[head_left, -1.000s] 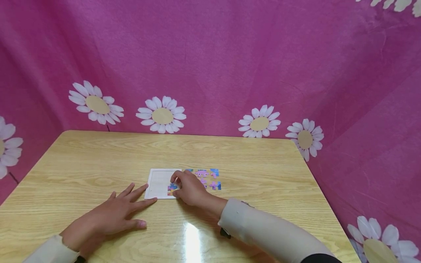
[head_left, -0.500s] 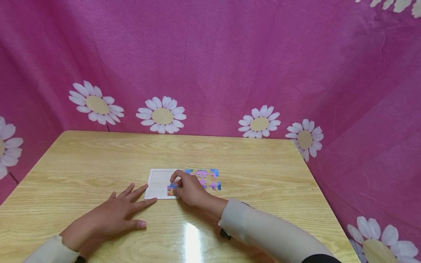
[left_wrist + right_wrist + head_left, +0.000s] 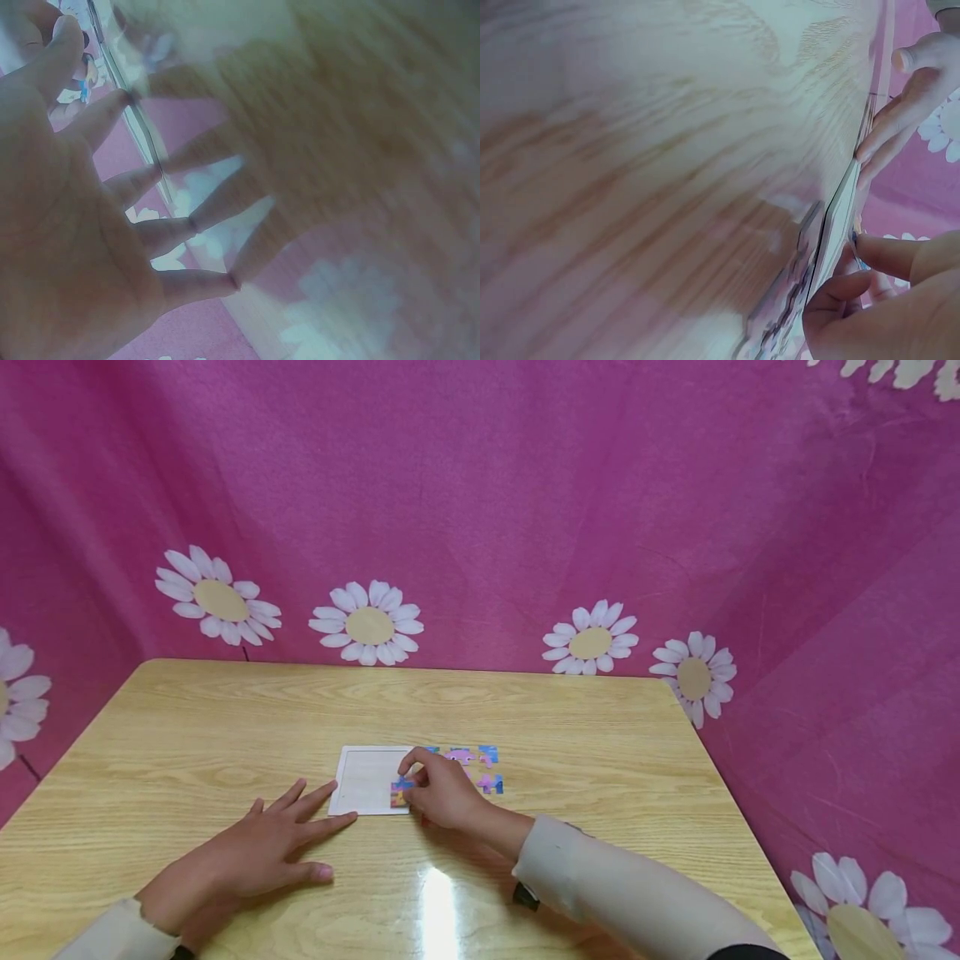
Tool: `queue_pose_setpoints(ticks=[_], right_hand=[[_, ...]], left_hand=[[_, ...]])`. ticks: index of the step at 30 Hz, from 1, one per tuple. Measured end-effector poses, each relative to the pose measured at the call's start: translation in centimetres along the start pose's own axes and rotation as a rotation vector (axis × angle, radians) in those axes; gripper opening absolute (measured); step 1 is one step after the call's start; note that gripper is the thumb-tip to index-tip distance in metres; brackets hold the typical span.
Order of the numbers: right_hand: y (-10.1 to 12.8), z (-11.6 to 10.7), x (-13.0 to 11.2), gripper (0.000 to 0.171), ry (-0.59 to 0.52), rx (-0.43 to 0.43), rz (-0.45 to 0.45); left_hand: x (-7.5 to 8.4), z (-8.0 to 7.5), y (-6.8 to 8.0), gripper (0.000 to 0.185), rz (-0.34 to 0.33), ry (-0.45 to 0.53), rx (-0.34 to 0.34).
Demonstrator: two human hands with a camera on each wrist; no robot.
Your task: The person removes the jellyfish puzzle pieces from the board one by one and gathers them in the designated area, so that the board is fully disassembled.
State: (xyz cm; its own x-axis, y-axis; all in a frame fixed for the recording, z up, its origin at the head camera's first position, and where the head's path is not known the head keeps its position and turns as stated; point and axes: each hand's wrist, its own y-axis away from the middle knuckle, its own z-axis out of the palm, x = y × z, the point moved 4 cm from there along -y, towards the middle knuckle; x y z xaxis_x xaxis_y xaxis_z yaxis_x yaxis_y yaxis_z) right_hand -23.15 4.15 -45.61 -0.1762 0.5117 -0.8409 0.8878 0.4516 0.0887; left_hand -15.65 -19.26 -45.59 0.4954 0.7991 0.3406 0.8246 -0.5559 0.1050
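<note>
My right hand pinches a colourful jigsaw piece between thumb and fingers. It holds the piece over the lower right part of a white puzzle tray, and part of the piece is hidden by the fingers. In the right wrist view the piece shows only as a small edge at the fingertips. Spread flat on the table, my left hand has its fingertips right at the tray's left edge. The left wrist view shows that palm with straight fingers.
Several loose jigsaw pieces, pink and blue, lie right of the tray, partly covered by my right hand. The wooden table is glossy. A pink cloth with white daisies hangs behind and beside it.
My right hand has shifted slightly to the right with the jigsaw piece, toward the tray's right side. The left hand and the tray have stayed in place.
</note>
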Motion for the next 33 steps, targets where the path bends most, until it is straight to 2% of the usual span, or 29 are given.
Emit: queue_pose_setpoints(ticks=[5, 11, 17, 23, 33], right_hand=[[0.5, -0.6, 0.4, 0.022, 0.024, -0.003, -0.001], [1.2, -1.3, 0.9, 0.022, -0.014, 0.008, 0.008], [1.8, -2.2, 1.6, 0.021, 0.048, 0.029, -0.017], [2.5, -3.0, 2.2, 0.019, -0.032, 0.014, -0.007], [4.1, -5.1, 3.4, 0.019, -0.041, 0.042, 0.014]], left_hand=[[0.0, 0.0, 0.0, 0.07, -0.002, 0.005, -0.01], [0.1, 0.0, 0.0, 0.069, -0.003, 0.008, -0.013], [0.2, -0.1, 0.0, 0.069, 0.004, 0.009, -0.001], [0.1, -0.1, 0.0, 0.069, -0.005, 0.025, -0.014], [0.2, -0.2, 0.0, 0.07, -0.015, 0.032, -0.027]])
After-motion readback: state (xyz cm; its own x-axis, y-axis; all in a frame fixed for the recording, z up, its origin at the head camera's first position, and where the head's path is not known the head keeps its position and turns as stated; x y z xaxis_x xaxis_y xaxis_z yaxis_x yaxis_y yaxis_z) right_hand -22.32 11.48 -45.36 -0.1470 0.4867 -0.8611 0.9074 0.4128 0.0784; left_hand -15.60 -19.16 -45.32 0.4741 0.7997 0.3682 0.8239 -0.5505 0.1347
